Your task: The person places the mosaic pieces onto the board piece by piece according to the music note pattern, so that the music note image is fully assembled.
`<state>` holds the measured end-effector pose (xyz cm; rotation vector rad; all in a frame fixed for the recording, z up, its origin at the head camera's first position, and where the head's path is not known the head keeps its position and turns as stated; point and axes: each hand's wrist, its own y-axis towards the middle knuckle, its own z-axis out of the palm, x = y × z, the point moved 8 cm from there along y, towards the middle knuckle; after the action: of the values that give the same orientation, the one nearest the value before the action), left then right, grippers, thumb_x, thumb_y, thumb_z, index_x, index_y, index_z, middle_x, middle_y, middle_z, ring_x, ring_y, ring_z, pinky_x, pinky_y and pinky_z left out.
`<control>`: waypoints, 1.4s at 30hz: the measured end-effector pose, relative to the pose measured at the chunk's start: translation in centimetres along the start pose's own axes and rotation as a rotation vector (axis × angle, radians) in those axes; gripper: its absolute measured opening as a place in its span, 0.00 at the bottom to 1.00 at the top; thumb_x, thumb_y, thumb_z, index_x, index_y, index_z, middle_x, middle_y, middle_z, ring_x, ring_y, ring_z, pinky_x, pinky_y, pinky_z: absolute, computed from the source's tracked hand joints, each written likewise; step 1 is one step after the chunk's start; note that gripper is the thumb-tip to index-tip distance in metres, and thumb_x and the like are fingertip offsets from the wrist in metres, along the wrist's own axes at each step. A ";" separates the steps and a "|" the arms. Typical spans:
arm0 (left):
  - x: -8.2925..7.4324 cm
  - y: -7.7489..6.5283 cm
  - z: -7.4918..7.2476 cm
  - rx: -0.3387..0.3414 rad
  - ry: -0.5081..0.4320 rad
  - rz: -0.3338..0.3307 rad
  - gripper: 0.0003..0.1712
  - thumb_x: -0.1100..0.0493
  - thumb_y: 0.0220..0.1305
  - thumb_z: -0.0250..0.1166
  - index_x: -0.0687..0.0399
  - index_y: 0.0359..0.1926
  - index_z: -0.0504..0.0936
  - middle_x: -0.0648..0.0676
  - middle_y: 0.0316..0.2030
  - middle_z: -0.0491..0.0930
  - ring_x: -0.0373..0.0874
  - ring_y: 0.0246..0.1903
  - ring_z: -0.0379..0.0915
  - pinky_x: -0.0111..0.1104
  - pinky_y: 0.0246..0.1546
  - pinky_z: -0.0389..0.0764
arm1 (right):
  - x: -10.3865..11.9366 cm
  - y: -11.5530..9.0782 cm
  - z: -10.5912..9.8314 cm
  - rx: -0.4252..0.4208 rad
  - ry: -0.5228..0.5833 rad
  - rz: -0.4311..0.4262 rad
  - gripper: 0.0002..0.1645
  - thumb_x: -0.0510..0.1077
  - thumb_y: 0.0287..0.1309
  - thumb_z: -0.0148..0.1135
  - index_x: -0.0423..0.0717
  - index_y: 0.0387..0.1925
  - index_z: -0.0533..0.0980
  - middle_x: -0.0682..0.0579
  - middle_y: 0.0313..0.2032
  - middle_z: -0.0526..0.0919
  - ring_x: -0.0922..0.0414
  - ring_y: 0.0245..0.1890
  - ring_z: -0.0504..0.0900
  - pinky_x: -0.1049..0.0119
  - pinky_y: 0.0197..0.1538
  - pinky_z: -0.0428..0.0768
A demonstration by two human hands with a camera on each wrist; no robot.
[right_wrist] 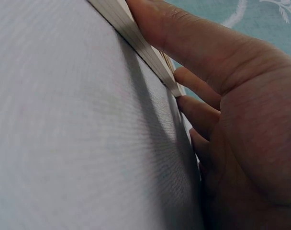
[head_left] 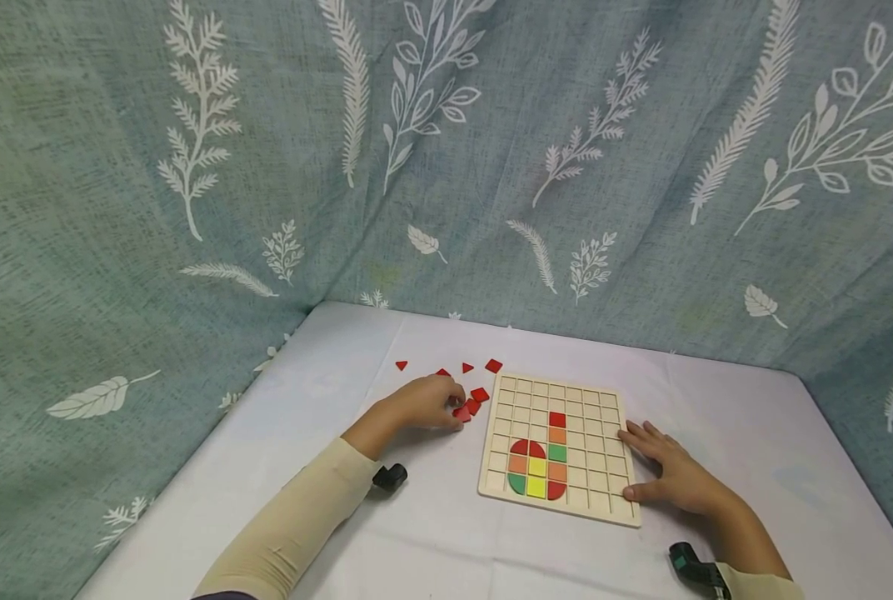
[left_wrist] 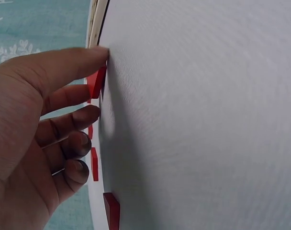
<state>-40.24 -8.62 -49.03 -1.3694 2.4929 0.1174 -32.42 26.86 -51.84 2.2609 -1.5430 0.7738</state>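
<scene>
My left hand [head_left: 427, 403] is low over the table among loose red tiles, thumb and fingers loosely bent. A red tile [left_wrist: 98, 82] lies between the thumb and forefinger in the left wrist view, the thumb tip down near the cloth. A square wooden grid board [head_left: 596, 450] lies to the right. On it sit red, orange, green and yellow tiles, some square and some quarter-round, with a column rising to a red square [head_left: 557, 419]. My right hand [head_left: 671, 475] rests against the board's right edge, fingers spread and thumb near the front corner.
Further red pieces lie behind the left hand: a triangle [head_left: 401, 365], another small triangle [head_left: 467, 367] and a square [head_left: 494, 366] by the board's far left corner. White cloth [head_left: 416, 533] covers the table. A patterned blue-green curtain [head_left: 446, 167] hangs behind and at both sides.
</scene>
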 end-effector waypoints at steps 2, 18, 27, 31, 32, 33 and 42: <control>-0.1 0.0 0.0 0.003 0.003 0.004 0.11 0.50 0.54 0.72 0.44 0.37 0.83 0.42 0.33 0.75 0.38 0.35 0.70 0.34 0.41 0.74 | 0.1 0.0 0.0 -0.002 0.005 -0.003 0.61 0.65 0.36 0.76 0.46 0.71 0.63 0.39 0.72 0.54 0.33 0.71 0.41 0.27 0.61 0.43; -0.6 0.5 -0.3 -0.032 0.060 0.045 0.09 0.54 0.52 0.70 0.45 0.37 0.84 0.42 0.29 0.75 0.39 0.31 0.70 0.32 0.37 0.74 | 0.0 -0.1 -0.3 -0.013 0.017 -0.018 0.60 0.63 0.37 0.77 0.45 0.70 0.64 0.39 0.72 0.54 0.33 0.71 0.42 0.27 0.60 0.42; -1.1 0.8 -0.2 -0.012 0.076 0.070 0.06 0.53 0.52 0.69 0.43 0.33 0.83 0.40 0.26 0.76 0.38 0.29 0.71 0.32 0.34 0.74 | -0.2 0.0 -0.1 -0.010 0.016 -0.022 0.60 0.63 0.37 0.77 0.45 0.71 0.64 0.39 0.72 0.54 0.33 0.71 0.42 0.27 0.60 0.43; -1.8 1.2 -0.6 -0.016 0.077 0.101 0.06 0.53 0.54 0.69 0.43 0.34 0.83 0.40 0.27 0.76 0.38 0.29 0.70 0.31 0.34 0.74 | -0.1 0.0 -0.2 -0.010 0.002 -0.022 0.60 0.64 0.38 0.76 0.45 0.71 0.63 0.39 0.72 0.54 0.33 0.71 0.42 0.27 0.60 0.43; -2.0 1.4 -0.8 -0.017 0.073 0.107 0.06 0.52 0.54 0.69 0.44 0.34 0.83 0.40 0.28 0.76 0.38 0.29 0.71 0.31 0.34 0.74 | -0.1 0.0 -0.2 -0.010 0.000 -0.022 0.60 0.64 0.38 0.76 0.45 0.71 0.63 0.39 0.72 0.54 0.33 0.71 0.42 0.27 0.61 0.43; -2.2 1.6 -0.9 -0.018 0.068 0.113 0.06 0.52 0.54 0.69 0.44 0.34 0.83 0.40 0.28 0.76 0.38 0.29 0.70 0.31 0.34 0.74 | -0.1 0.0 -0.3 -0.010 0.003 -0.021 0.60 0.64 0.38 0.76 0.45 0.71 0.63 0.39 0.72 0.54 0.33 0.71 0.42 0.27 0.61 0.43; -5.5 3.6 -1.1 0.013 0.066 0.169 0.11 0.50 0.56 0.70 0.46 0.39 0.84 0.40 0.29 0.76 0.37 0.30 0.70 0.30 0.33 0.73 | -0.3 0.1 -0.1 -0.002 0.013 -0.014 0.61 0.65 0.37 0.76 0.46 0.71 0.63 0.39 0.72 0.54 0.33 0.71 0.41 0.27 0.60 0.43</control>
<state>-40.71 -2.46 -46.66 -1.1743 2.6574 0.0929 -32.59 27.08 -51.97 2.2585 -1.5200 0.7807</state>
